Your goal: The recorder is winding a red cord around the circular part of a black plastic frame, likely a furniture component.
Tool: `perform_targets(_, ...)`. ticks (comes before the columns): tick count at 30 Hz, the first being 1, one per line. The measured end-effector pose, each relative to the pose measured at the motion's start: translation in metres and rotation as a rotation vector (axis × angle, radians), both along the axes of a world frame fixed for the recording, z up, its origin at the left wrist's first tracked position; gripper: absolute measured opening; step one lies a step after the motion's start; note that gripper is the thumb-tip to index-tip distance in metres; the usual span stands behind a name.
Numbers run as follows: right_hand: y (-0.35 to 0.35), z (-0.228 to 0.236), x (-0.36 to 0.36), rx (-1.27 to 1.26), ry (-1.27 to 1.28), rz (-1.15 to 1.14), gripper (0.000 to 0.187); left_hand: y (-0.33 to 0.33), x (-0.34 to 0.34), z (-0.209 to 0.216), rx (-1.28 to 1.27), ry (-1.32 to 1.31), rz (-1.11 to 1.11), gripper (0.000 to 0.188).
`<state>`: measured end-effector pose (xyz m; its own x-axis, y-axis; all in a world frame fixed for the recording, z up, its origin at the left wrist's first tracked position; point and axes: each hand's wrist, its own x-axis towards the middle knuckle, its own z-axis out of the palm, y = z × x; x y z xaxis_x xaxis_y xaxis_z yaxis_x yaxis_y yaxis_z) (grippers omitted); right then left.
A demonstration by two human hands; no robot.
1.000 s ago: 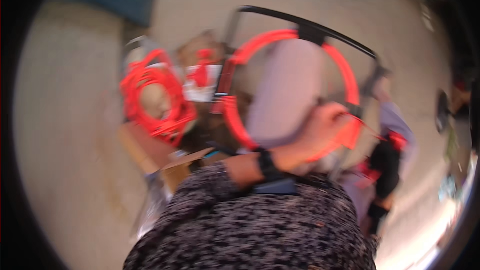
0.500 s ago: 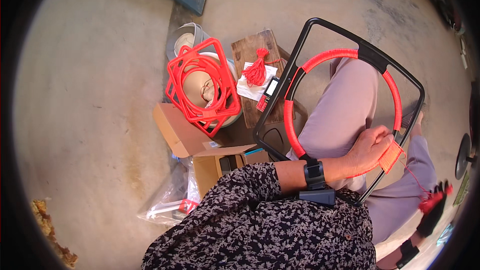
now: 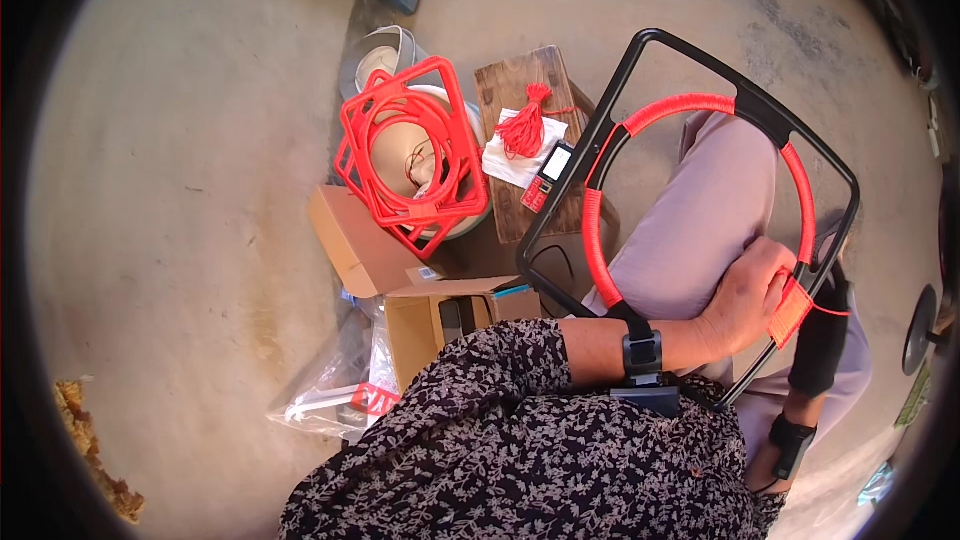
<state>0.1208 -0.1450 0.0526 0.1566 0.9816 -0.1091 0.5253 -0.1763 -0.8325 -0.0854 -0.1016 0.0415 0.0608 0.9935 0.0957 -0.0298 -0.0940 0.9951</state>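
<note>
A black frame [image 3: 690, 53] with a ring wrapped in red cord [image 3: 803, 180] rests over my bent leg. My left hand [image 3: 752, 292] is closed on the ring's lower right part, beside a flat red cord-wrapped section [image 3: 791, 314]. From there a loose strand of red cord [image 3: 832, 312] runs right, to the far edge of my right hand [image 3: 822, 335]. That hand wears a black glove and is raised close behind the frame's right bar. Its fingers are mostly hidden, and the cord appears held in it.
To the left, red plastic frames [image 3: 432, 210] lie on a round tub. A wooden stool [image 3: 540, 65] bears a red cord bundle [image 3: 522, 130], white paper and a small device with a screen [image 3: 556, 164]. Nearer stand an open cardboard box [image 3: 410, 335] and a clear plastic bag [image 3: 325, 390].
My right hand has come up and inward from the lower right to the frame. The red bundle seen in it before is now hidden. My left hand keeps its grip on the ring.
</note>
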Motion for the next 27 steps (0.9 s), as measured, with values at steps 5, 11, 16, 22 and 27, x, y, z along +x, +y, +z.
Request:
perform_targets(5,0.026,0.022,-0.02,0.284,-0.182,0.11,0.046,0.002,-0.011,0.022,0.521,0.069,0.13,0.028)
perform_targets(11,0.026,0.003,-0.028,0.259,-0.161,0.106,0.042,-0.002,-0.011,0.032,0.59,-0.017,0.051,0.035)
perform_targets(16,0.001,0.005,0.059,0.154,-0.303,0.067,0.029,0.0,-0.007,0.016,-0.133,-0.111,-0.041,0.028)
perform_targets(22,-0.045,-0.003,0.138,0.117,0.741,-0.573,0.026,0.0,-0.009,-0.006,-0.599,-0.31,-0.238,0.019)
perform_targets(27,-0.047,0.011,0.149,0.365,0.973,-0.469,0.029,0.004,-0.004,-0.004,-0.55,-0.453,-0.245,0.017)
